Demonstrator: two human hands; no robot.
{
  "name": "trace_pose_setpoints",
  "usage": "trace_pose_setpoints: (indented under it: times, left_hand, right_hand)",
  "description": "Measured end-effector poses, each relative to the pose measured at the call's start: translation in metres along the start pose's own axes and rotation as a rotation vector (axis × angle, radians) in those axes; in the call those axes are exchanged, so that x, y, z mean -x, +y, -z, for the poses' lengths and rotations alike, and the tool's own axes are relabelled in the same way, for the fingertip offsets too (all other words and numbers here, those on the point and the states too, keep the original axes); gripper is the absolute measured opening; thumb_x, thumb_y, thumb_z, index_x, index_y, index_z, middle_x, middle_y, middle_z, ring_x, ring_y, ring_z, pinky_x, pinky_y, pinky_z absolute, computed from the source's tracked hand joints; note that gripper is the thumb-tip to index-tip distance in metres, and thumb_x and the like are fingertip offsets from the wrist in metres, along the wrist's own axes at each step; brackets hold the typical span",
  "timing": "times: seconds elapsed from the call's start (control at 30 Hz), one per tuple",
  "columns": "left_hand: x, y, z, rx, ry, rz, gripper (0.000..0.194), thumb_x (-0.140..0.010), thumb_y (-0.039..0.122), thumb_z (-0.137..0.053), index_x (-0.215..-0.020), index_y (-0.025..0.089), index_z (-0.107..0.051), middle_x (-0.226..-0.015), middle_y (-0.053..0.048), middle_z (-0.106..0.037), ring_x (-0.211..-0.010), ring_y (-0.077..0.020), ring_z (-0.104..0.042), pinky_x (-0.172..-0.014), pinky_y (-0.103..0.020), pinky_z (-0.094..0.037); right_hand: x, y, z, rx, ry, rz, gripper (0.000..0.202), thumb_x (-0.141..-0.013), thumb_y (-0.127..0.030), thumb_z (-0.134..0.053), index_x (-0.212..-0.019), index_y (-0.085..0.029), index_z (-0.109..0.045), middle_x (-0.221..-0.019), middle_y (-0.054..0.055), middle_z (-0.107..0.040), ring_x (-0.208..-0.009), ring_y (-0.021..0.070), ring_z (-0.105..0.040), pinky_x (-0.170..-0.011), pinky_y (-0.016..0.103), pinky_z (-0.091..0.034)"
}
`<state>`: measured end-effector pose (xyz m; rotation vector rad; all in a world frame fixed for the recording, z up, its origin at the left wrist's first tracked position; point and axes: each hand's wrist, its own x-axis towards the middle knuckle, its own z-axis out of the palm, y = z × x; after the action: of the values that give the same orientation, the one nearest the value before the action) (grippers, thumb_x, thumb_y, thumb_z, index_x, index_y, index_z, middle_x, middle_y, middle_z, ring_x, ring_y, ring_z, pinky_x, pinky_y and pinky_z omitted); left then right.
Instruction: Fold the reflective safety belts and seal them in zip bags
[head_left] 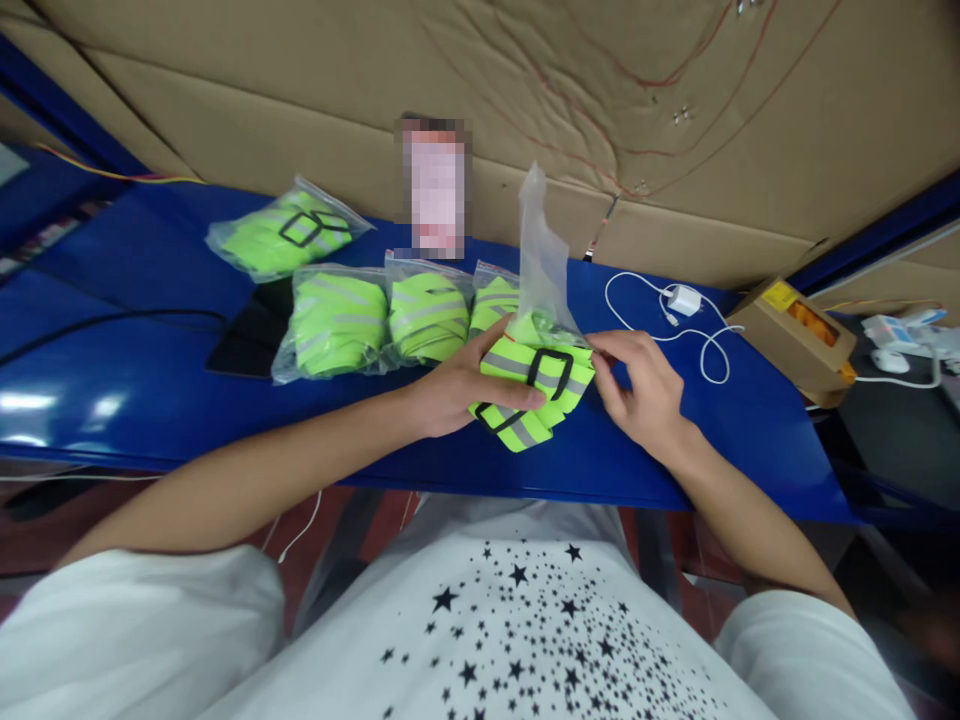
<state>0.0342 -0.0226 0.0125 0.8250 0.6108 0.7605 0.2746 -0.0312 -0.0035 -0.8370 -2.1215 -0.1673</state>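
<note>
My left hand (457, 390) grips a folded neon-yellow reflective strap (532, 375) with grey stripes and black buckles, its thumb lying across the front. A clear plastic bag (544, 260) rises behind the strap, with the strap's upper part at its mouth. My right hand (641, 385) pinches at the bag's right edge, beside the strap; thumb and index finger are close together there. Behind my left hand stand bagged straps: one bag (341, 320), a middle bag (427, 312) and a partly hidden bag (495, 298).
Another bagged strap (289, 232) lies at the back left of the blue table (720, 450). A dark flat object (251, 335) is beneath the bags. A phone-like blurred object (435, 185) leans on the cardboard wall. A white charger (684, 299) and cardboard box (799, 335) sit right.
</note>
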Motion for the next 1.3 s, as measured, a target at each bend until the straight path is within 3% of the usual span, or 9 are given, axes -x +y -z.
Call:
trace_pose_setpoints:
  times: [0.13, 0.27, 0.33, 0.43, 0.57, 0.87, 1.17, 1.3]
  left_hand:
    - [-0.002, 0.003, 0.004, 0.011, -0.019, 0.029, 0.061, -0.056, 0.011, -0.094, -0.111, 0.018, -0.068, -0.087, -0.001, -0.077, -0.075, -0.0181, -0.072, -0.075, -0.031, -0.059]
    - [-0.006, 0.002, 0.007, 0.058, -0.115, 0.089, 0.049, -0.061, 0.021, -0.092, -0.104, 0.013, -0.07, -0.088, -0.008, -0.078, -0.076, -0.0225, -0.074, -0.073, -0.035, -0.06]
    - [-0.007, 0.001, 0.007, 0.062, -0.098, 0.07, 0.043, -0.064, 0.022, -0.091, -0.101, 0.013, -0.071, -0.088, -0.007, -0.077, -0.076, -0.0219, -0.074, -0.074, -0.034, -0.06]
    - [-0.007, 0.001, 0.004, 0.011, 0.009, 0.029, 0.04, -0.063, 0.016, -0.09, -0.099, 0.014, -0.072, -0.085, -0.003, -0.076, -0.072, -0.016, -0.071, -0.07, -0.027, -0.057]
    - [-0.007, -0.001, 0.0, -0.075, 0.065, 0.016, 0.041, -0.063, 0.017, -0.091, -0.099, 0.015, -0.071, -0.082, -0.001, -0.075, -0.07, -0.0142, -0.069, -0.069, -0.026, -0.054]
    - [-0.008, -0.011, -0.001, -0.111, 0.124, -0.057, 0.048, -0.058, 0.018, -0.092, -0.1, 0.016, -0.071, -0.087, 0.0, -0.074, -0.075, -0.0144, -0.067, -0.074, -0.028, -0.051]
    - [-0.013, -0.016, 0.006, -0.053, 0.069, 0.11, 0.037, -0.058, 0.015, -0.088, -0.092, 0.014, -0.075, -0.084, -0.002, -0.074, -0.072, -0.0152, -0.067, -0.066, -0.027, -0.05]
    - [-0.011, -0.019, 0.002, -0.096, 0.095, 0.102, 0.04, -0.056, 0.01, -0.088, -0.094, 0.015, -0.075, -0.086, -0.002, -0.076, -0.075, -0.0143, -0.068, -0.068, -0.025, -0.05]
  right_hand:
    - [-0.001, -0.001, -0.002, 0.007, -0.078, -0.037, 0.041, -0.101, -0.014, -0.053, -0.139, -0.029, -0.053, -0.116, 0.008, -0.072, -0.104, 0.0239, -0.071, -0.087, 0.041, -0.061]
    - [-0.001, -0.003, -0.003, 0.105, -0.171, -0.032, 0.041, -0.103, -0.013, -0.045, -0.141, -0.024, -0.051, -0.121, 0.014, -0.07, -0.113, 0.028, -0.069, -0.09, 0.045, -0.06]
    - [-0.001, -0.005, -0.004, 0.107, -0.183, -0.042, 0.04, -0.103, -0.012, -0.045, -0.141, -0.021, -0.053, -0.122, 0.016, -0.069, -0.114, 0.0284, -0.068, -0.092, 0.045, -0.059]
    - [-0.004, -0.008, -0.004, -0.025, -0.131, -0.122, 0.035, -0.102, -0.013, -0.052, -0.134, -0.022, -0.058, -0.117, 0.011, -0.071, -0.106, 0.0237, -0.07, -0.089, 0.039, -0.061]
    - [-0.006, -0.014, -0.005, -0.16, 0.008, -0.229, 0.026, -0.098, -0.012, -0.06, -0.12, -0.024, -0.067, -0.107, 0.006, -0.072, -0.094, 0.019, -0.07, -0.081, 0.034, -0.06]
    - [-0.005, -0.024, -0.006, -0.211, 0.113, -0.225, 0.029, -0.094, -0.01, -0.065, -0.118, -0.026, -0.07, -0.1, 0.003, -0.071, -0.085, 0.0169, -0.067, -0.073, 0.033, -0.057]
    - [-0.001, -0.023, -0.009, -0.136, 0.067, -0.235, 0.018, -0.095, -0.014, -0.065, -0.109, -0.025, -0.066, -0.086, 0.0, -0.068, -0.074, 0.0158, -0.062, -0.071, 0.034, -0.051]
    - [-0.001, -0.02, -0.011, 0.002, 0.038, -0.121, 0.012, -0.094, -0.016, -0.068, -0.098, -0.024, -0.059, -0.075, -0.003, -0.065, -0.067, 0.0139, -0.058, -0.071, 0.034, -0.046]
